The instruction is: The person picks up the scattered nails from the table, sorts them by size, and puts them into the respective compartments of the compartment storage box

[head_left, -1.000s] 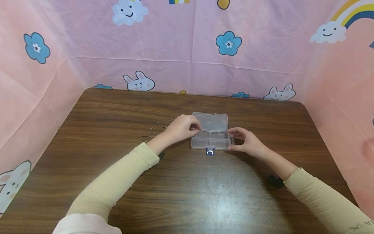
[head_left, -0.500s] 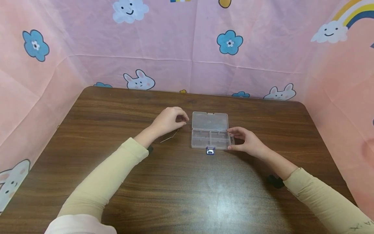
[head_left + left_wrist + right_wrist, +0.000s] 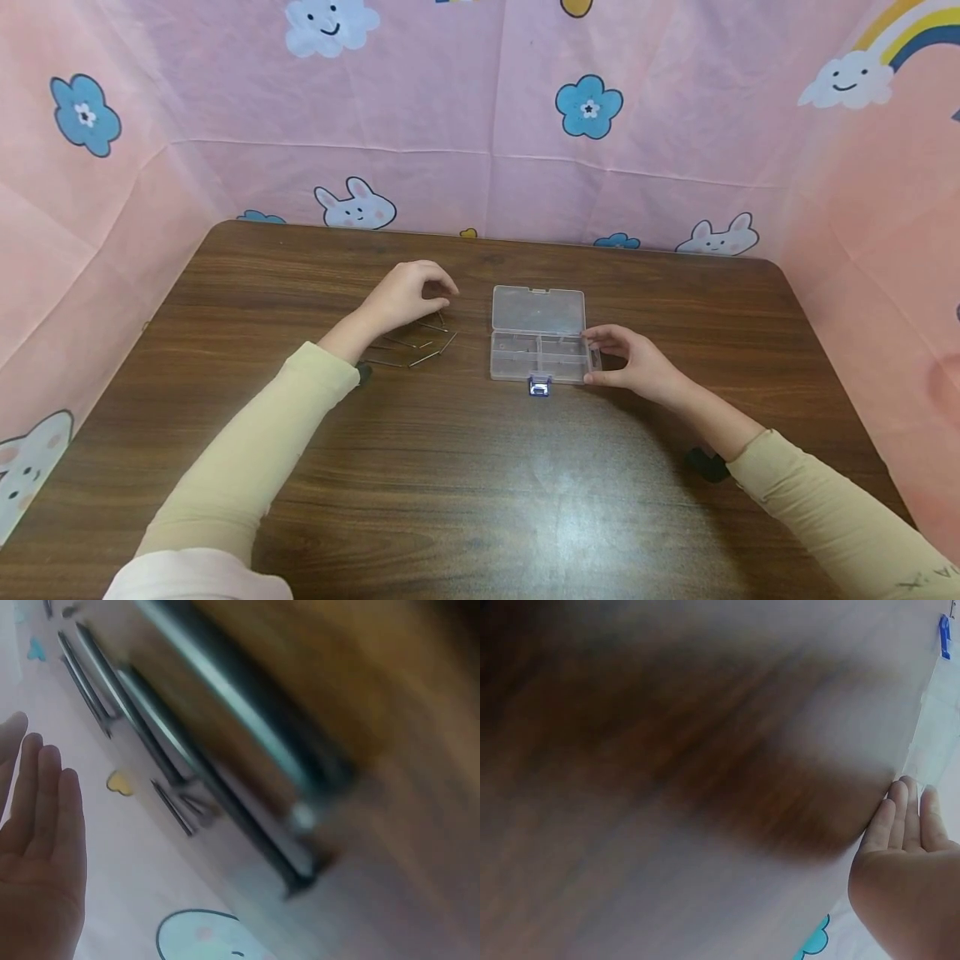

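Lengthwise, nails [image 3: 424, 359] lie scattered, variously angled; left hand [image 3: 408, 293] hovers.

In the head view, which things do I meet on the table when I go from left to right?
Left hand → loose nails → clear plastic box → right hand.

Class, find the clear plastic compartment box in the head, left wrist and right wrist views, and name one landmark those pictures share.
Head: clear compartment box at table centre, lid open, right hand at its right end.
Left wrist: not in it; only blurred nails.
Right wrist: a pale strip on the right edge, above the fingertips.
Shared landmark: the brown wooden table.
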Motion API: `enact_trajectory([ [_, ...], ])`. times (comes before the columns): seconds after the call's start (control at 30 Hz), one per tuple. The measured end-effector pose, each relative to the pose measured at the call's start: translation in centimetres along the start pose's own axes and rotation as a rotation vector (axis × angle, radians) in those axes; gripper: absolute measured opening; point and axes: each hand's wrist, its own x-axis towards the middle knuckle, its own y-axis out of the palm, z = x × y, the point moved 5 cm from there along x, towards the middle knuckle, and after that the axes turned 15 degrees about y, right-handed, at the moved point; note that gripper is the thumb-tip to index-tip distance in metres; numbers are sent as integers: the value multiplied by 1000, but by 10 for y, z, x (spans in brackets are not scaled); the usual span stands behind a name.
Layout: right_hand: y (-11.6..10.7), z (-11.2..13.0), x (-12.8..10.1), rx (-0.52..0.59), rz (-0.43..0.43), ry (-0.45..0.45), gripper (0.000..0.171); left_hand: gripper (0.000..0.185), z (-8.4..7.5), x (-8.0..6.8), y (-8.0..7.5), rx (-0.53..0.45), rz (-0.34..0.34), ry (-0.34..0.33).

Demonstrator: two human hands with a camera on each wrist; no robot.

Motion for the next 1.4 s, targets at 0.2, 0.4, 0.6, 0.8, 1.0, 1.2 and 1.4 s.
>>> enact_trajectory([
  [0.2,-1,0,0,0,-1,-6,61,19,10,-3,-3,3,28,3],
  [0.4,0,-1,1,-5,1,-3,61,20,16,-7,-4,-15,69,7],
  [0.6,0,0,1,-17,-15,-30,61,22,16,-9,-4,-45,105,28],
  [0.8,0,0,0,-17,-19,-42,61,20,16,-7,-1,-33,150,54],
  [1.0,0,-1,1,-16,-16,-39,61,19,15,-6,3,-14,180,65],
  [1.2,0,-2,2,-13,-18,-32,62,15,16,-5,4,17,184,81],
  [1.4,0,-3,3,-19,-22,-24,61,8,16,-5,4,69,202,70],
])
